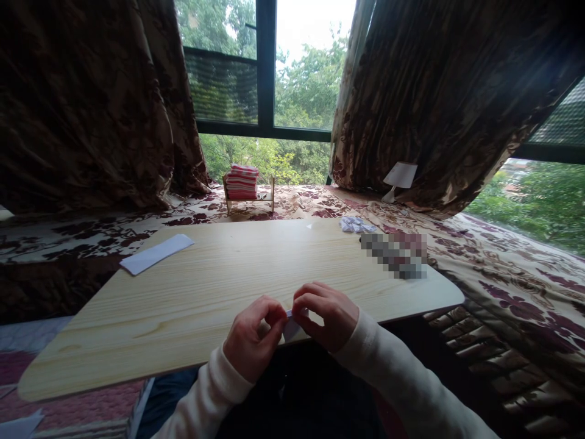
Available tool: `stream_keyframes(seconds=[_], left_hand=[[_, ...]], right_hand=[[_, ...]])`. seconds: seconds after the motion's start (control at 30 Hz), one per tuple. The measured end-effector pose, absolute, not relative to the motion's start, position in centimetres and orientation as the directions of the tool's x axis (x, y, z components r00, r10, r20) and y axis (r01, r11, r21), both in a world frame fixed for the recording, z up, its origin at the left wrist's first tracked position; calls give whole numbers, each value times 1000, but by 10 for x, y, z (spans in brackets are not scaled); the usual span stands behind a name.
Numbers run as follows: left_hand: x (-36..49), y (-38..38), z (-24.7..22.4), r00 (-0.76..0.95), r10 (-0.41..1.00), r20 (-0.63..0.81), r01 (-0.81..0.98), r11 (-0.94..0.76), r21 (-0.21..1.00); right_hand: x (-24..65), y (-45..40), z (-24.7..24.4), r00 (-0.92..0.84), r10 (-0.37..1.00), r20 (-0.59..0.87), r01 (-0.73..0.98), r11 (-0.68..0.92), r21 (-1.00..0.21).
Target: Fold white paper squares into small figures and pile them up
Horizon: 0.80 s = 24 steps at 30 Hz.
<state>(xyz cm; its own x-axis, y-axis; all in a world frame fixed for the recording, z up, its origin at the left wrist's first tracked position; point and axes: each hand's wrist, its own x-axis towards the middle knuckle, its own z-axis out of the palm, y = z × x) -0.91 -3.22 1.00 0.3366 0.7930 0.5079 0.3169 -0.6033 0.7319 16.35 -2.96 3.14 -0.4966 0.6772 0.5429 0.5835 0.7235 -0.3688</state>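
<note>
At the near edge of the table, a small piece of white paper [292, 329] is pinched between my two hands. My left hand [256, 334] is closed, its thumb and forefinger gripping the paper's left side. Opposite it, my right hand [325, 314] pinches the right side with thumb and fingers. Part of the paper is hidden behind the fingers, so how it is folded cannot be made out. Both hands are close together, just above the wooden tabletop [219, 286].
White paper strips [158, 253] lie at the table's left. A pile of small folded papers [357, 224] sits at the back right, beside a blurred-out object [395, 255]. Beyond the table stand a small rack [249, 200] holding striped cloths [242, 182] and a white lamp [401, 175].
</note>
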Motion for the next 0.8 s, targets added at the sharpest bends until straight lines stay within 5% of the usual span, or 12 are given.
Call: stream_keyframes(seconds=[0.23, 0.53, 0.8], left_hand=[[-12, -32, 11, 313, 821, 477, 310, -563, 766], [15, 96, 35, 174, 965, 195, 26, -202, 979], [-13, 125, 26, 263, 931, 254, 157, -301, 941]], right_hand=[[159, -25, 31, -492, 676, 549, 574, 726, -380], [166, 74, 29, -260, 800, 541, 554, 583, -595], [150, 133, 4, -327, 788, 521, 557, 606, -567]])
